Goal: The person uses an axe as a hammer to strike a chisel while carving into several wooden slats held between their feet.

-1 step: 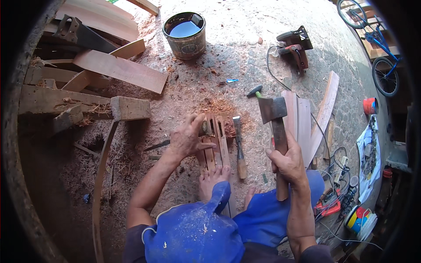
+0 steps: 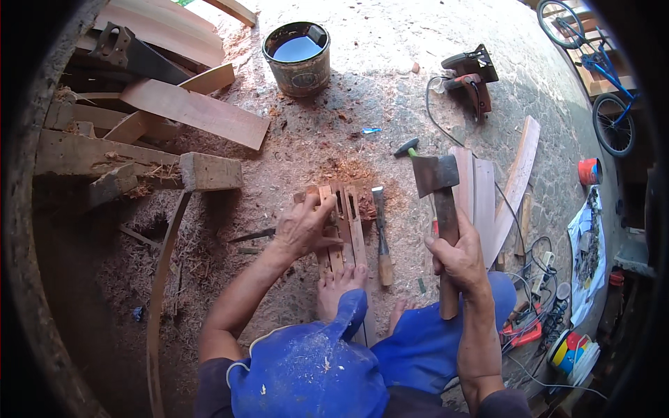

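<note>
My right hand (image 2: 456,258) is closed around the wooden handle of a hatchet (image 2: 435,174), its dark metal head raised at the upper end. My left hand (image 2: 300,226) has its fingers curled over narrow slotted wooden strips (image 2: 354,219) in the middle, gripping one; what lies under the fingers is partly hidden. My bare foot (image 2: 334,285) rests on the strips' nearer part. A chisel (image 2: 383,251) lies just right of them, and wood shavings (image 2: 348,169) are scattered beyond. A green-handled tool (image 2: 408,146) lies behind the hatchet head.
Planks and a handsaw (image 2: 139,63) lie upper left, above a beam (image 2: 209,171). A bucket of liquid (image 2: 296,70) and a circular saw (image 2: 474,90) stand beyond. Boards (image 2: 512,188), cables, a power strip (image 2: 543,268) and a paint pail (image 2: 571,355) are right; a blue bicycle (image 2: 599,63) is upper right.
My left hand's fingers have shifted slightly over the strips, and the rounded piece seen between them is now mostly covered. The whole view has moved a little.
</note>
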The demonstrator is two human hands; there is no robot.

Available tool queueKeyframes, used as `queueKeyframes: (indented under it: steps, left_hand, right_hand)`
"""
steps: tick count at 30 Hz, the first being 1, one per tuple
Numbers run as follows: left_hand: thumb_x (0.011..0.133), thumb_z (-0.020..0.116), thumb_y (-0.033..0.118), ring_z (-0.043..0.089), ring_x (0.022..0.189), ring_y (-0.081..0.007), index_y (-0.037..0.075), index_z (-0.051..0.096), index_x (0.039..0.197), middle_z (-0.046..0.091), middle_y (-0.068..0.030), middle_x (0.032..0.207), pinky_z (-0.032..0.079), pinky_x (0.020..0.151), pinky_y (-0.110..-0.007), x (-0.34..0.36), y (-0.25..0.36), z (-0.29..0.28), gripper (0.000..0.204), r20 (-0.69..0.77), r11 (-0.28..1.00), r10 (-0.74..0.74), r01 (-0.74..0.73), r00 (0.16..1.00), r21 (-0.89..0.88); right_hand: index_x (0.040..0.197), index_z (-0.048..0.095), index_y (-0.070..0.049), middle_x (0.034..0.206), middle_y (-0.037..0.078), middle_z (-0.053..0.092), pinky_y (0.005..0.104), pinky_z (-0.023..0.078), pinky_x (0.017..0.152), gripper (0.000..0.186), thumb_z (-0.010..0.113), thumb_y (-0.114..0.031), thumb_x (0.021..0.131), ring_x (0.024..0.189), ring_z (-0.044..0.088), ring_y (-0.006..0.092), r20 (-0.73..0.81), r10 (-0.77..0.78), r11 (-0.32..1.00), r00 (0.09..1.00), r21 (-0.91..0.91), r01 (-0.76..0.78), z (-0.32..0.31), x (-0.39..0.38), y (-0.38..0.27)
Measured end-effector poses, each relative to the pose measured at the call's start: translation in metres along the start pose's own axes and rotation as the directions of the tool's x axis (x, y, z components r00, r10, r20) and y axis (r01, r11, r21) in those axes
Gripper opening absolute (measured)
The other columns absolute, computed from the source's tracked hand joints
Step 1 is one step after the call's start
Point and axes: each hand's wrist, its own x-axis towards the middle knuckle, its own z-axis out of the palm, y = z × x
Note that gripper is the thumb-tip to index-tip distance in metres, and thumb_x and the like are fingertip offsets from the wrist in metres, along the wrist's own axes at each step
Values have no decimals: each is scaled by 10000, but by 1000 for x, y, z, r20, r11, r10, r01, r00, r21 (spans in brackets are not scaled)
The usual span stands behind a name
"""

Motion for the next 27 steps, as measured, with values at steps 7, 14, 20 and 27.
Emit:
queueKeyframes:
  steps: [7,14,20,27]
  left_hand:
    - [926,699,246,610,1050,-449,-4,399,1321,546,-276,1192,502,889,-531,77,-59,-36,555,-341,796,-587,446,735,-409]
    - [851,689,208,602,1121,-499,-27,365,1387,589,-326,1224,481,964,-555,30,-93,8,668,-135,802,-578,529,805,-278]
    - [842,694,201,522,1256,-465,-65,344,1450,507,-324,1343,439,1032,-532,-9,-87,55,750,-139,811,-577,544,805,-216]
    - [884,641,134,554,1223,-314,40,581,1340,599,-156,1300,433,1034,-439,35,60,5,469,-158,982,106,-129,982,-137]
  right_hand:
    - [1500,366,-25,706,-12,539,256,429,416,671,658,-47,896,465,499,77,58,-44,999,997,20,43,4,5,12]
    - [1425,430,-13,743,-2,539,263,443,425,531,648,-165,965,486,535,85,72,18,993,997,-117,-10,5,-8,47]
    - [1318,494,-31,739,-7,532,249,443,434,386,619,-202,995,500,537,77,61,85,986,994,-146,-76,-2,-6,50]
    - [1308,506,-17,735,-5,518,258,455,436,397,606,-255,1006,485,539,84,-19,-2,1000,1000,6,2,-18,-12,28]
